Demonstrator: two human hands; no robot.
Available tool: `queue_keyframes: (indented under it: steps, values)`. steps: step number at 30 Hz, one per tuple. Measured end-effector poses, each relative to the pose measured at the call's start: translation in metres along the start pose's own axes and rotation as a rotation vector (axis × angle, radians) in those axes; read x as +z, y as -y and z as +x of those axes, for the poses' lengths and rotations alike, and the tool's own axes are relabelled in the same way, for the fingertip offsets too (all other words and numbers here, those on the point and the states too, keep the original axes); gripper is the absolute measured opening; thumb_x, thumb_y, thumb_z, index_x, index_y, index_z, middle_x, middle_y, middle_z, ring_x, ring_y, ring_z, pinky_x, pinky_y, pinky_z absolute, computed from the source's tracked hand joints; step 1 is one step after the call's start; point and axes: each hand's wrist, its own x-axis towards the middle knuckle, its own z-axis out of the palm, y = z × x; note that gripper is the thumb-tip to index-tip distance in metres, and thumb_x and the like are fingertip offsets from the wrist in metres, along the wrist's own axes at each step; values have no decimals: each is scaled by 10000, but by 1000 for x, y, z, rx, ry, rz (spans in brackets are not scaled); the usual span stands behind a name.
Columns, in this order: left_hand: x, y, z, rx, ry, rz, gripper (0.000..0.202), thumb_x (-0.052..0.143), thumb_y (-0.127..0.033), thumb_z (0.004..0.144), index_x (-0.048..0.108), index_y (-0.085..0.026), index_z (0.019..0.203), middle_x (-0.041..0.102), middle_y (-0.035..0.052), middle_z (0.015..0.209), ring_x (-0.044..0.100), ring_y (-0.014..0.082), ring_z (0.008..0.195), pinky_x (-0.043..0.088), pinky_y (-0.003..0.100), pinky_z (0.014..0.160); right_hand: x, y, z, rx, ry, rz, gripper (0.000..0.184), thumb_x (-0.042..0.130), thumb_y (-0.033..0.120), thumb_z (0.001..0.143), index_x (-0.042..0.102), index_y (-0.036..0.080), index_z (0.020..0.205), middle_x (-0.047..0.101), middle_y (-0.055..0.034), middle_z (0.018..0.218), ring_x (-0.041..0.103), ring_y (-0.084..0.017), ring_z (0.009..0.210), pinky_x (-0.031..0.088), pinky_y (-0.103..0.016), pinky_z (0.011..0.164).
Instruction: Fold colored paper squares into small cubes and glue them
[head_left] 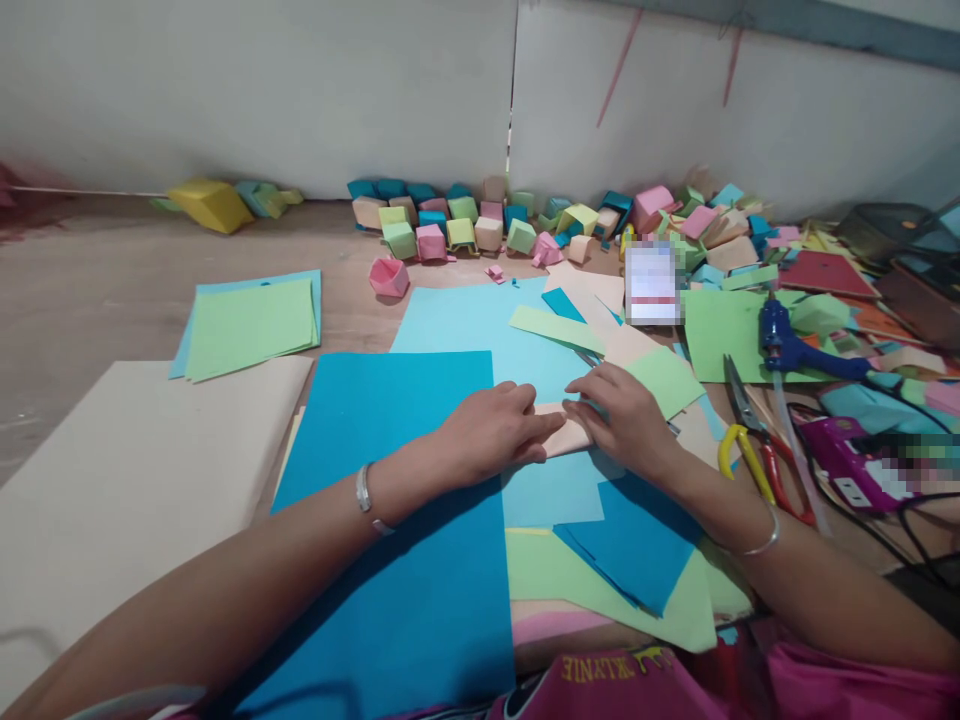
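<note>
A small peach paper piece [568, 437], which looks folded, lies between my hands over light blue sheets [469, 315]. My left hand [499, 430] has its fingers curled, with the index finger pressed on the paper's left part. At the paper's right end, my right hand [622, 418] pinches the edge between thumb and fingers. Part of the piece is hidden beneath both hands. Under my left forearm is a large dark blue sheet [405, 420]. Dark blue cut pieces [645, 545] sit below my right hand, and a light green strip [556, 328] is just above it.
Several small folded paper boxes [431, 243] line the wall. Scissors [750, 430], a blue glue gun [799, 350] and a purple device [847, 460] with cables are at right. Green sheets [251, 325] and a large beige sheet [142, 470] lie left. A phone-like white rectangle [651, 283] stands behind.
</note>
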Motion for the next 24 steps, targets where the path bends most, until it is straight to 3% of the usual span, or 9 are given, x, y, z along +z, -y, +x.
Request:
queue_keyframes:
  steps: [2, 5, 10, 17, 21, 24]
  values:
    - [1, 1, 0, 8, 2, 1, 227, 577, -384, 908, 595, -270, 1104, 497, 41, 834, 428, 180, 721, 195, 289, 556, -12, 8, -1, -139, 9, -111, 243, 427, 191, 918, 653, 190, 830, 508, -58, 731, 440, -197, 731, 338, -322, 640]
    - [2, 3, 0, 33, -7, -30, 229, 574, -436, 904, 609, -266, 1053, 490, 37, 825, 433, 182, 730, 195, 294, 546, -23, 19, -6, -307, 161, -229, 337, 371, 146, 934, 678, 202, 806, 498, -57, 709, 379, -187, 686, 264, -341, 626]
    - [1, 5, 2, 33, 7, -65, 362, 546, -575, 874, 613, -251, 1021, 494, 41, 834, 439, 182, 728, 207, 291, 544, -20, 25, -10, -414, 335, -238, 287, 410, 190, 970, 695, 224, 980, 537, -60, 770, 384, -181, 724, 203, -341, 630]
    - [-2, 4, 3, 24, 55, -22, 498, 597, -620, 810, 579, -286, 1178, 516, 54, 881, 443, 193, 743, 200, 280, 551, -38, 20, -13, -352, 493, -352, 261, 494, 152, 923, 694, 271, 1042, 528, -54, 750, 378, -172, 669, 126, -346, 596]
    - [-1, 5, 2, 23, 34, 0, 471, 622, -588, 811, 586, -282, 1166, 511, 56, 875, 443, 194, 739, 173, 293, 538, -51, 11, -18, -237, 544, -473, 208, 585, 58, 765, 711, 220, 800, 503, -57, 677, 380, -174, 642, 99, -351, 586]
    - [-3, 4, 2, 22, 41, -20, 442, 637, -570, 812, 603, -265, 1129, 513, 58, 860, 436, 191, 734, 175, 294, 541, -52, 9, -18, -232, 519, -461, 190, 567, 50, 756, 682, 191, 702, 494, -63, 666, 386, -177, 651, 111, -351, 585]
